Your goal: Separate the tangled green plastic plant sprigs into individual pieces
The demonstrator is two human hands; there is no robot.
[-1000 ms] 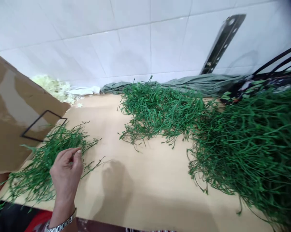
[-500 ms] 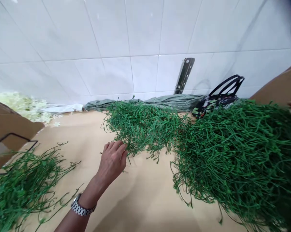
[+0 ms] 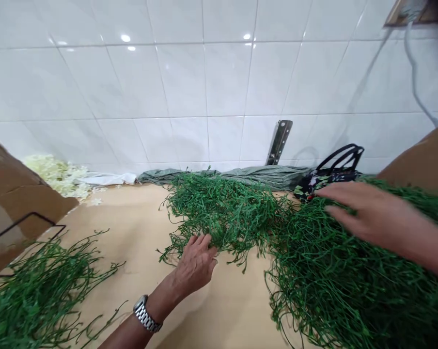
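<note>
My left hand (image 3: 196, 264), with a metal watch on its wrist, rests on the tan table (image 3: 139, 228) with its fingertips at the near edge of the middle pile of green plastic stems (image 3: 222, 208). Whether it grips any stem, I cannot tell. My right hand (image 3: 367, 213) hovers flat, fingers spread, over the big pile of green stems (image 3: 350, 271) on the right and holds nothing. A third, smaller pile of green stems (image 3: 37, 291) lies at the near left.
A brown cardboard box (image 3: 11, 203) stands at the left. Pale artificial flowers (image 3: 59, 174) lie by the white tiled wall. A grey-green cloth (image 3: 262, 175), a dark bag with handles (image 3: 331, 169) and a metal bracket (image 3: 279, 141) sit along the back.
My left hand left the left pile and went right to the middle pile's edge. My right hand came in from the right, over the big pile. The view tilted up.
</note>
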